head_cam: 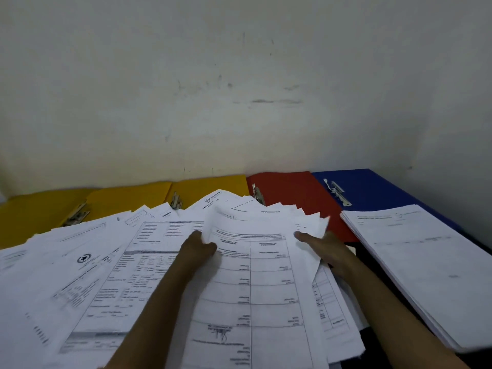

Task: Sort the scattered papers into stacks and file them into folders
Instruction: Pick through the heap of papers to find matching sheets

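Two hands work the paper pile here. We see the left hand (198, 247) gripping the left edge of a printed form sheet (255, 283), thumb curled over the top face, fingers hidden under it. The right hand (323, 245) holds the right side of that bundle, thumb lying on top near the upper right corner, fingers under the paper. How many sheets sit in the grip we cannot tell; several fanned page corners (306, 214) stick out behind the top sheet. The sheet carries a ruled table and a signature near its lower end; text is too blurred to read.

Loose papers (87, 275) cover the left and centre of the surface, overlapping at mixed angles, one with a round star logo. A squared-up stack of papers (426, 267) lies at the right, apart from the loose pile, resting partly on the open blue folder (372, 187).

Along the wall (239, 75) we count open folders in a row: yellow folders (127, 199) at left, each with a metal clip, then a red folder (287, 187), then the blue one at far right. Red and blue also show metal fasteners. Loose sheets overlap the near edges of the yellow and red folders. Dark surface (358, 253) shows between the held bundle and the right stack.
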